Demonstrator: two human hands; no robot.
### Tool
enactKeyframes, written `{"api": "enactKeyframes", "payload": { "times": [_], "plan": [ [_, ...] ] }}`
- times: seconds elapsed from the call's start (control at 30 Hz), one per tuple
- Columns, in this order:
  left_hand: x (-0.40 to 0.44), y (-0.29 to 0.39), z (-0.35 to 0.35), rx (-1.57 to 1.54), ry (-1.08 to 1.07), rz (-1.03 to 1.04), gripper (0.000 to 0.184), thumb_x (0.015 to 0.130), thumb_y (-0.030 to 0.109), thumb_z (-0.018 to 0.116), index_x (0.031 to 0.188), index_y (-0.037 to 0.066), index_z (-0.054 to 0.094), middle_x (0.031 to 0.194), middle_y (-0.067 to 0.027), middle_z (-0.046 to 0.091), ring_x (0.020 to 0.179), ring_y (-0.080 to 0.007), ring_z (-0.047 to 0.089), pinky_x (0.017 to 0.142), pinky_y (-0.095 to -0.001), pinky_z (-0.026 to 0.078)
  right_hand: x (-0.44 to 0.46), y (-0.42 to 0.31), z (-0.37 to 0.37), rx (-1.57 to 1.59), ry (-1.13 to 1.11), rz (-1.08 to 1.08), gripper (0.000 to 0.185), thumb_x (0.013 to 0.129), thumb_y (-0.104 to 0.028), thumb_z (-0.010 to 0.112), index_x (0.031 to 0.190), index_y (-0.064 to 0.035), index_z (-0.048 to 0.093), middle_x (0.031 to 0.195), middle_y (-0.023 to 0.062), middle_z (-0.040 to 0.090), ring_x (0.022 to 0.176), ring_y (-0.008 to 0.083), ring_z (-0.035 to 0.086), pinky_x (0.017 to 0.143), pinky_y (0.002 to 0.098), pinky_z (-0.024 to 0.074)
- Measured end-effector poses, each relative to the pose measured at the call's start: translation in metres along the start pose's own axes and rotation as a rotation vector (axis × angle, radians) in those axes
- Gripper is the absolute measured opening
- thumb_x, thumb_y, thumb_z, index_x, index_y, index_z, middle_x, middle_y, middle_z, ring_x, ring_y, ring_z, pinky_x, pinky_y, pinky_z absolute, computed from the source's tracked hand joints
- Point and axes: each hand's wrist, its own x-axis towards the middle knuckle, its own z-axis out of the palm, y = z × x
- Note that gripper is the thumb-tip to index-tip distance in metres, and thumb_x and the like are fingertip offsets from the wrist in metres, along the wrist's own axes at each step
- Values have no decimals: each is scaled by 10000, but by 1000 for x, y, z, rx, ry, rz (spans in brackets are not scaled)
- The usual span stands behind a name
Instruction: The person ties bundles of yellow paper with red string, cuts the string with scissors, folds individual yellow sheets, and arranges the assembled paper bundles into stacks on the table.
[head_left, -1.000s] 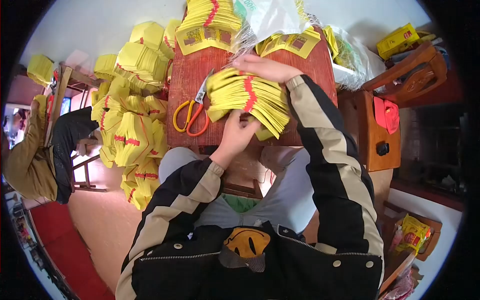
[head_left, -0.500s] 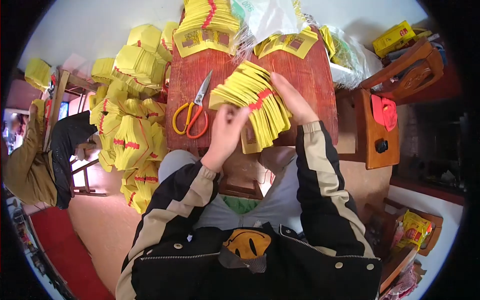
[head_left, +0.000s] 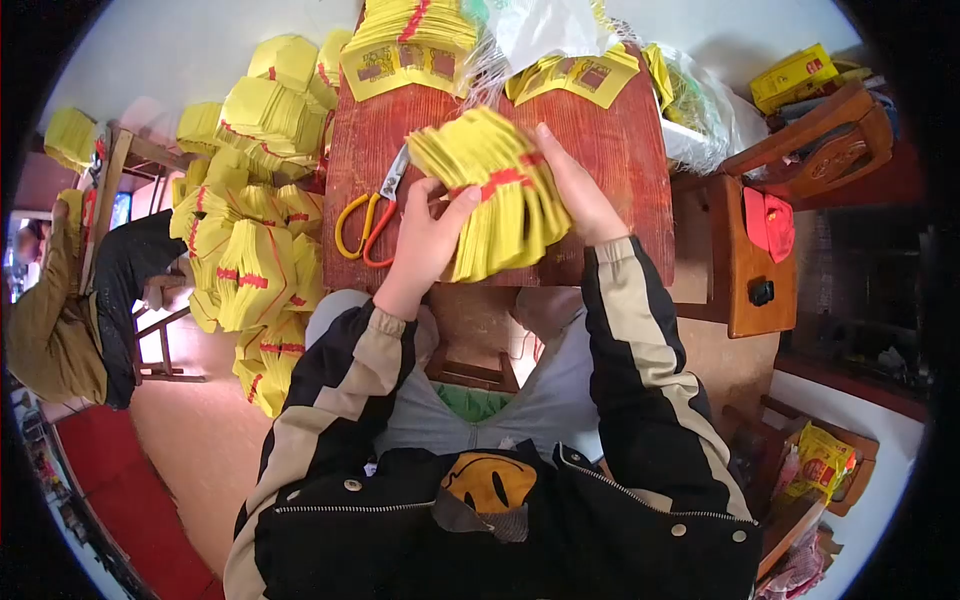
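Observation:
Between my two hands is a thick stack of folded yellow paper with a broken red stripe across its edges, held over the front part of the red wooden table. My left hand grips its left side with bent fingers and the thumb on the red stripe. Along the right side lies my right hand, thumb extended up the edge, its other fingers hidden behind the stack. Scissors with one yellow and one orange handle lie beside my left hand, partly covered by it.
At the table's back are another yellow paper stack, printed yellow sheets and a white plastic bag. Many yellow bundles are piled at left. A wooden chair stands at right; another person's sleeve shows far left.
The paper stack has tilted and risen slightly, its printed lower sheet no longer showing. My left hand has shifted left and now grips the side. The whole view has shifted a little.

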Motion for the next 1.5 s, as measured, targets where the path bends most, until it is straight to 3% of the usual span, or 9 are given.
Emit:
{"api": "enactKeyframes", "payload": {
  "times": [0.13, 0.43, 0.5, 0.67, 1.03, 1.1, 1.17, 1.3, 1.5],
  "plan": [
    [5, 2, -3, -352, -64, -37, 479, 1001, 212, 712, 1355, -39, 509, 1239, -141, 653, 1132, -184, 638, 971, -327, 524, -13, -2, 6, -15, -37, 27, 590, 1089, -428, 534, 1426, 56, 550, 1377, 171, 640, 1237, 230, 611, 1071, 330, 452],
    [19, -20, 4, -138, 70, 131, 454, 1050, 230, 616, 1394, -34, 485, 1322, -140, 637, 1183, -201, 626, 1019, -348, 492, -4, 37, 18, -314, 89, -243, 738, 958, -351, 759, 1503, 40, 453, 1323, 206, 646, 1267, 262, 612, 1074, 368, 477],
    [17, -14, 3, -170, -16, 44, 470, 1046, 249, 633, 1396, -28, 483, 1354, -145, 613, 1233, -193, 596, 1050, -351, 473, -6, 33, 18, -55, 100, -123, 687, 945, -272, 786, 1481, 38, 487, 1269, 178, 676, 1192, 225, 649, 1017, 346, 515],
    [6, 1, 8, 93, -109, 202, 633, 954, 179, 782, 1430, -27, 421, 1343, -152, 609, 1174, -212, 636, 1017, -342, 514, 8, 30, 12, 96, 199, -65, 537, 962, -224, 762, 1399, 33, 585, 1208, 130, 721, 1099, 186, 680, 959, 318, 535],
    [20, -7, 5, -247, -78, 133, 515, 1010, 122, 693, 1434, -14, 434, 1325, -122, 614, 1166, -197, 639, 997, -353, 541, -1, 30, -3, -322, -29, -389, 511, 987, -175, 730, 1439, 10, 580, 1318, 151, 673, 1164, 207, 662, 998, 309, 523],
    [21, -9, 3, -267, -85, 138, 532, 1015, 118, 683, 1458, -14, 418, 1339, -128, 607, 1175, -197, 636, 998, -353, 542, -2, 28, -1, -263, -34, -346, 524, 1008, -218, 711, 1454, 11, 559, 1344, 156, 655, 1207, 216, 642, 1040, 315, 496],
    [21, -9, 1, -216, -88, 77, 561, 1015, 118, 681, 1482, -16, 400, 1357, -132, 596, 1185, -196, 632, 1003, -349, 540, -1, 23, -4, 40, 59, 82, 550, 1041, -304, 665, 1465, 24, 540, 1375, 159, 638, 1268, 222, 605, 1095, 322, 454],
    [12, 1, 8, -110, -148, 213, 569, 1004, 117, 698, 1477, -14, 410, 1349, -136, 593, 1206, -202, 617, 1023, -360, 521, -12, 14, -2, -83, -44, -23, 618, 1061, -406, 609, 1453, 65, 531, 1394, 163, 632, 1249, 221, 622, 1099, 320, 446],
    [21, -3, 9, -268, -104, 44, 538, 1051, 171, 625, 1503, -5, 391, 1388, -113, 574, 1241, -185, 591, 1039, -336, 500, 11, 50, 8, -199, 221, -68, 618, 1108, -479, 444, 1333, 70, 617, 1285, 218, 683, 1222, 285, 629, 1074, 370, 449]
  ]
}}
